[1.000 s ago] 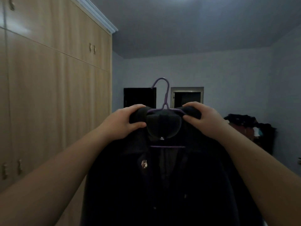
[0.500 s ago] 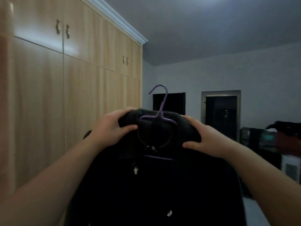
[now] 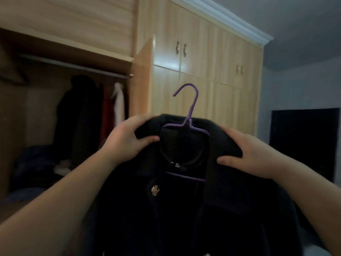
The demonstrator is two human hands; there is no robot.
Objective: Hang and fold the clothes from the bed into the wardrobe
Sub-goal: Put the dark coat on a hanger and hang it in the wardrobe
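Before the open wardrobe (image 3: 70, 58), left hand (image 3: 127, 141), right hand (image 3: 247, 154), each grip clutching black coat (image 3: 184, 209) shoulders; hem cropped

black coat (image 3: 184, 209) on purple hanger (image 3: 186, 124)

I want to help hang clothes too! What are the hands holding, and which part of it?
Both hands hold the black coat, which is on a purple hanger. The left hand grips its left shoulder, the right hand its right shoulder.

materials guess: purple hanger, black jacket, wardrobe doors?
Purple hanger: thin rod, likely coated wire; matte, uniform colour.
Black jacket: soft matte fabric, possibly wool or fleece; thick collar.
Wardrobe doors: light wood-grain laminate, probably; glossy reflections.
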